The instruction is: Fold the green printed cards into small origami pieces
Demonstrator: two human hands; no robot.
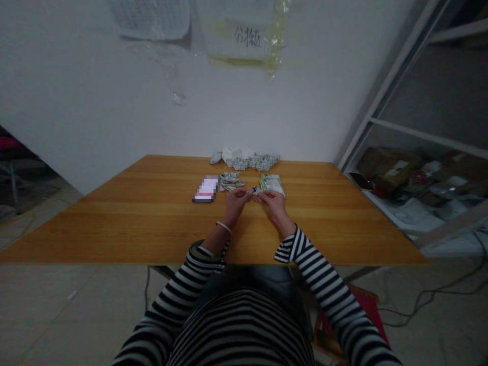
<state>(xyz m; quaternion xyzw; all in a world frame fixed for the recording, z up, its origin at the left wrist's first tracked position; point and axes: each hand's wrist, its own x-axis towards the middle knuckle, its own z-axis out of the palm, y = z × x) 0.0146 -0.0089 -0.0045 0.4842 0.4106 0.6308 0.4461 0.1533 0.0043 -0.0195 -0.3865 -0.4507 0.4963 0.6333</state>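
Note:
Over the middle of the wooden table point(183, 234), both hands meet at a small packet point(255, 191), partly clear with a dark patch; its exact kind is too small to make out. My left hand point(237, 202) pinches the packet's left side between thumb and fingers. On its right side, my right hand point(273, 202) pinches it the same way. A green and white printed packet point(272, 184) lies flat just beyond my right hand. Beyond my left hand is a crumpled printed wrapper point(231, 181).
A phone with a blurred screen point(206, 189) lies left of the hands. Crumpled wrappers and white tissue point(244, 158) line the wall. At right, a shelf rack point(415, 137) holds boxes, and a dark phone point(361, 181) rests near its edge.

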